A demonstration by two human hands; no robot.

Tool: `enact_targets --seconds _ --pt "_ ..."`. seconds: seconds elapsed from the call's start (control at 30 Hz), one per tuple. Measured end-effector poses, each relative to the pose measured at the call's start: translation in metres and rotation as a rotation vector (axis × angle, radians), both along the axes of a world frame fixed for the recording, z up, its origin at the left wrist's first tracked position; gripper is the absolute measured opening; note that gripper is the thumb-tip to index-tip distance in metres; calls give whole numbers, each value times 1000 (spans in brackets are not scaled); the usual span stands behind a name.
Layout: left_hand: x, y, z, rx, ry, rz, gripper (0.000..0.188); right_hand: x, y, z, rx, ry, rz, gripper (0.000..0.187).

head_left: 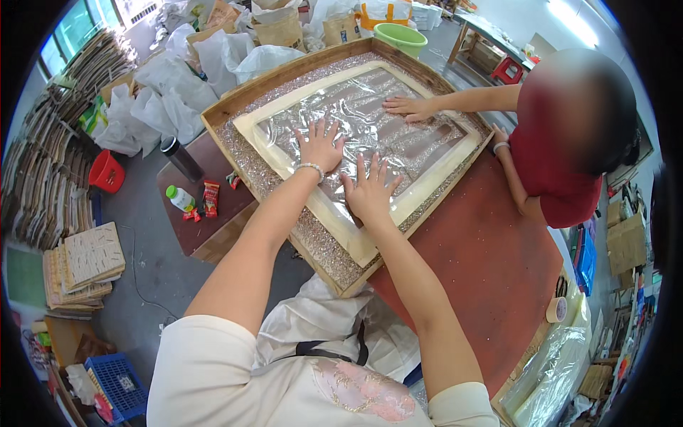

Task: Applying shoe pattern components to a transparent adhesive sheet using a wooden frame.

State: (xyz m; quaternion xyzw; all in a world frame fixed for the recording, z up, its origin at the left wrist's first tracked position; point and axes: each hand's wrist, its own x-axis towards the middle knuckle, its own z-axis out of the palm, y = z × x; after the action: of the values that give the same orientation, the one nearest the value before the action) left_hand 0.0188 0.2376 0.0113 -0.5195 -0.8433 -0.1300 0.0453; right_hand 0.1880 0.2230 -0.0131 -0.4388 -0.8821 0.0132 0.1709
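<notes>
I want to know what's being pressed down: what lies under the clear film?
Under the clear film, ridged strips show inside a pale frame. Left hand, right hand and a co-worker's hand lie flat on it, hiding what's beneath them.

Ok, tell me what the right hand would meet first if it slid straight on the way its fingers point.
The right hand lies flat on the clear film, fingers pointing up the sheet. Straight on it would probably cross more film, then reach the other person's hand, though it may pass just left of it.

Crinkled clear plastic sheet [370,117], flat over a cream frame [341,220] in a glitter-strewn wooden tray [235,107].
</notes>
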Motion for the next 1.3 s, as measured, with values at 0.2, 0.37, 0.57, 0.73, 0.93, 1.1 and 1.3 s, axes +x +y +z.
enact_targets --seconds 0.2,0.37,0.57,0.73,0.93,1.1,1.3 --pt "-13 2 28 -257 -151 -98 59 4 7 23 -1 -172 10 63" --pt "-79 1 25 211 -90 220 54 -30 4 55 287 253 343 50" --pt "-83 -17 3 -101 -100 372 63 -47 7 10 24 73 557 56" --pt "-88 -18 2 -134 -95 365 62 -71 -7 33 -192 55 477 57" --pt "-92 -16 -1 -141 -174 330 65 -86 1 4 41 150 559 57" --pt "-103 7 27 -189 -89 365 63 -103 8 10 -33 173 543 58" --pt "-119 33 33 136 121 147 63 -105 38 59 -373 147 522 53"
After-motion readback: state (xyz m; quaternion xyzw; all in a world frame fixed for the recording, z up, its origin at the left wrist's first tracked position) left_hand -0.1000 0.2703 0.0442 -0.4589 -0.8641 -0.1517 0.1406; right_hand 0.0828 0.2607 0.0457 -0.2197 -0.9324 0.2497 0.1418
